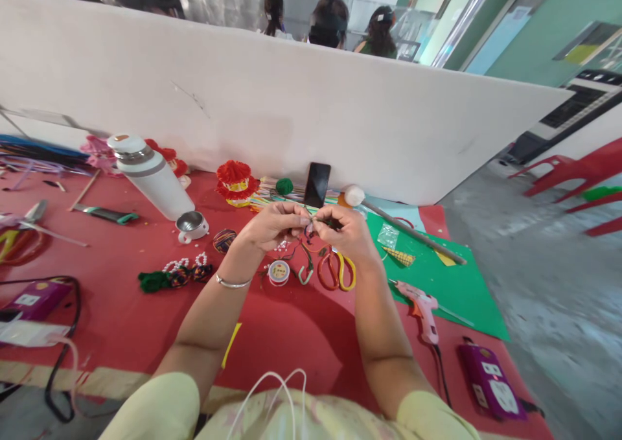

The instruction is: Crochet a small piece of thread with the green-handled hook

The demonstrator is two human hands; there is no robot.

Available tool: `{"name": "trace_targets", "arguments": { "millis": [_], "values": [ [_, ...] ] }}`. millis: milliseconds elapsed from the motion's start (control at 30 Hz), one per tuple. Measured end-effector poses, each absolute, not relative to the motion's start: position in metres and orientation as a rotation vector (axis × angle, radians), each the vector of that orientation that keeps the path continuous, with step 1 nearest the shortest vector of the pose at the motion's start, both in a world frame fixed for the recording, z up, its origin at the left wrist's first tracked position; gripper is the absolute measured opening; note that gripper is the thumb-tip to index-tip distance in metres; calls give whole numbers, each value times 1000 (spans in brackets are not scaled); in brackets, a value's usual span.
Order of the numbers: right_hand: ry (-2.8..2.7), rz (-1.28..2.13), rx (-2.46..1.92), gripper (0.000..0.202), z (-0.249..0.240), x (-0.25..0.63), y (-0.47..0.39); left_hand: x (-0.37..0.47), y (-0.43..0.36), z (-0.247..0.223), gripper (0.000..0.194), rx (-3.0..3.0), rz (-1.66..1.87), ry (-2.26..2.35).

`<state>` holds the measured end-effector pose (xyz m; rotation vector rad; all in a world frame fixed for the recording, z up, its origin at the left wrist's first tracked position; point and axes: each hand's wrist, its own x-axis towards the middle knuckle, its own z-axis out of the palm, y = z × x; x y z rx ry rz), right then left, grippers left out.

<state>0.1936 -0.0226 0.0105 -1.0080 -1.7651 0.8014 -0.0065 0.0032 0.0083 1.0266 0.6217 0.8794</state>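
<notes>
My left hand (279,225) and my right hand (344,229) meet above the red table, fingertips pinched together. Between them is a thin strand of dark yarn (308,232), partly covered by the fingers, so its full shape is hidden. Below the hands lie scissors (346,273) with one red and one yellow handle, and a small round spool (278,273). A hook-shaped pale green piece (306,275) is beside the spool. A multicoloured yarn ball (224,240) rests near my left wrist. Beyond my fingers a black phone (317,184) leans by the white board.
A white bottle (155,181) and a steel-lined cup (192,225) stand on the left, near beaded yarn pieces (177,275) and a cutter (109,214). A pink glue gun (422,307) lies right, by a purple power socket (490,378). A white board (272,96) rises behind.
</notes>
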Motion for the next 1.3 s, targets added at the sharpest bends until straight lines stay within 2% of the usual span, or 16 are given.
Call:
{"name": "trace_targets", "arguments": {
  "millis": [433, 767, 1300],
  "values": [
    [-1750, 839, -992, 10, 7, 195, -18, -7, 1, 10, 33, 1064, 952, 715],
    [-1761, 884, -980, 7, 6, 197, -18, -5, 0, 11, 35, 968, 825, 630],
    [-1707, 901, -977, 17, -1, 200, -11, -4, -7, 13, 36, 1166, 990, 711]
  ]
}}
